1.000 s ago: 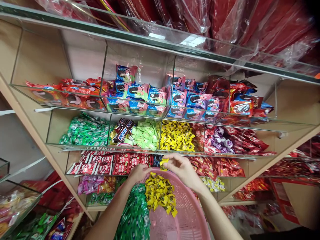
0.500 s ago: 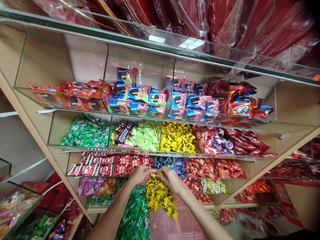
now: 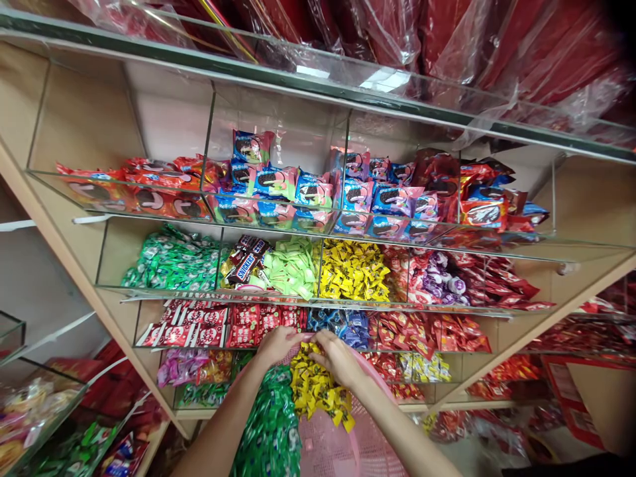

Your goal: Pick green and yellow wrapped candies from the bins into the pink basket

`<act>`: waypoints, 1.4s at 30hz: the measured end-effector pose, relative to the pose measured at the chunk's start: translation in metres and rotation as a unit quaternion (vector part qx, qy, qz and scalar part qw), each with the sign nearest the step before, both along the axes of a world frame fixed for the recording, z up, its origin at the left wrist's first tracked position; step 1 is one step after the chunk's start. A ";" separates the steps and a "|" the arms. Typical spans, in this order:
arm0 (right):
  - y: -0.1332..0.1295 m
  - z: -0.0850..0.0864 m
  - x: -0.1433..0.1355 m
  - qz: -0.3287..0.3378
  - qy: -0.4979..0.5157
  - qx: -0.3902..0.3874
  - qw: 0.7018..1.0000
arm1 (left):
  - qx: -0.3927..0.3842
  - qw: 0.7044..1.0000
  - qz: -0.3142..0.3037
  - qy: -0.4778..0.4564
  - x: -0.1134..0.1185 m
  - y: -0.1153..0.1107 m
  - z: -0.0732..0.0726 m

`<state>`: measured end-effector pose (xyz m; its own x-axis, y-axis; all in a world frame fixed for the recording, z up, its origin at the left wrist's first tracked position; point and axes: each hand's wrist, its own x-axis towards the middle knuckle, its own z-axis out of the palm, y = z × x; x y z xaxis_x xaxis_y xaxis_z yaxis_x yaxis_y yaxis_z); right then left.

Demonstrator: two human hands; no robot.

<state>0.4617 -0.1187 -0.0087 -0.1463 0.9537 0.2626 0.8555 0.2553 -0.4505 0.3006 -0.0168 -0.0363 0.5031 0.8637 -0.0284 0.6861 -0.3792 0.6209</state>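
A pink mesh plastic basket (image 3: 330,444) is tilted in front of me below the shelves. Its left part is filled with green-wrapped candies (image 3: 272,421); yellow-wrapped candies (image 3: 318,391) lie heaped toward its far end. My left hand (image 3: 278,346) is closed on the basket's far rim, thumb and fingertips pinching the edge. My right hand (image 3: 335,358) reaches in close by on the right, its curled fingers down among the yellow candies near the rim. Its fingertips are partly hidden, so how many candies are in its grasp does not show.
Wooden shelving with glass dividers holds yellow candies (image 3: 354,270), green candies (image 3: 173,262), Snickers bars (image 3: 247,265) and packaged cookies (image 3: 278,182). Red packets (image 3: 268,324) stand close behind my hands. Another glass bin (image 3: 40,424) is at lower left. Plastic-wrapped red goods (image 3: 472,46) hang overhead.
My right hand's fingers have curled further down into the yellow candies. My left hand stays on the rim. The view has shifted very slightly.
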 end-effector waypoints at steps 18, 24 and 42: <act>-0.032 0.013 0.028 -0.026 0.015 -0.050 0.998 | -0.019 1.000 -0.005 0.009 -0.001 -0.001 0.004; -0.046 -0.002 0.033 -0.013 -0.008 -0.060 0.998 | -0.025 1.000 -0.003 0.012 -0.001 -0.002 0.005; -0.041 0.032 0.021 -0.008 -0.074 -0.025 0.997 | -0.008 1.000 -0.014 -0.011 -0.001 0.000 -0.002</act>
